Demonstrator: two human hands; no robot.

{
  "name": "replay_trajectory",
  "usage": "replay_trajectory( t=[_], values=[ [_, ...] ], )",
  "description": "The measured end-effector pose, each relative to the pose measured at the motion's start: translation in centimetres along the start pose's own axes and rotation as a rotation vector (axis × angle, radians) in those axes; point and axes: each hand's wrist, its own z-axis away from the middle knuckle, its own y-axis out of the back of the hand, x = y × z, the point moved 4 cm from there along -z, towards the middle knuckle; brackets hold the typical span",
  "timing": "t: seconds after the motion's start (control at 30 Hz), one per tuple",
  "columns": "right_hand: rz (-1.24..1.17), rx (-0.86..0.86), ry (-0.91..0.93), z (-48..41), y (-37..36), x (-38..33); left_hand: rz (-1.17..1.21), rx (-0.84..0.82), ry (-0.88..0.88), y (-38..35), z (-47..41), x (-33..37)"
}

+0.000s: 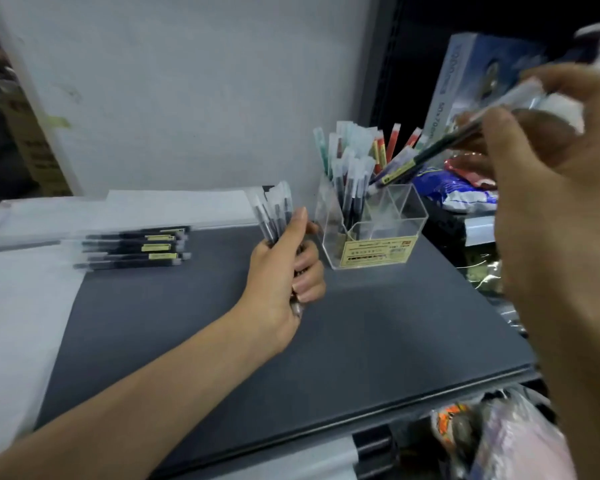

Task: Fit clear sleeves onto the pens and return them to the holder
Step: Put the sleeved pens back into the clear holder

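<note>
Gripping a bundle of sleeved pens (272, 216) in the curled fingers (309, 271) of the left hand (281, 271), a person works at a dark grey, matte tabletop (361, 334) set against a white wall (187, 81). The bundle stands nearly upright, its clear film ends fanning upward, just left of the holder (406, 216), a clear hard-plastic box with angular partitions and a yellow label (378, 252) on its front face. The holder sits near the tabletop's back right corner. The standing pens (347, 174), slim and dark in crinkled clear sleeves with some showing red, green or yellow, fill its left and rear compartments and lean outward.

The right hand (548, 188), close to the camera and blurred, pinches a single pen (426, 157) by its upper end. That pen's long axis slants from upper right to lower left, its lower end pointing down just above the holder's rear rim.

Farther left, loose pens (136, 247) lie flat in a parallel row, long axes running left to right, each with a small yellow tag; blur hides finer detail. Pale flat sheets (174, 206) lie behind them along the back edge. A wide stretch of mat separates the loose pens from the holder, with the left hand in it. Past the tabletop's right edge, a tall printed box (465, 84) leans and glossy plastic bags (465, 195) crowd in.
</note>
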Motion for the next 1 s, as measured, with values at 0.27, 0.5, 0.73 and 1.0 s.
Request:
replay_trajectory(
  t=[0.27, 0.5, 0.73, 1.0],
  values=[
    [0.128, -0.122, 0.135, 0.1, -2.9, 0.4, -0.17, -0.16, -0.027, -0.7, 0.3, -0.5],
    [0.154, -0.173, 0.034, 1.3, -4.1, 4.0, -0.123, -0.222, 0.015, -1.0, 0.3, -0.6],
    [0.25, -0.215, -0.03, 2.3, -5.9, 6.3, -0.237, -0.134, -0.06, -1.1, 0.3, -0.6],
    [0.329, -0.236, -0.009, 2.0, -6.1, 5.8, -0.309, -0.113, -0.134, -1.0, 0.6, -0.6]
  ],
)
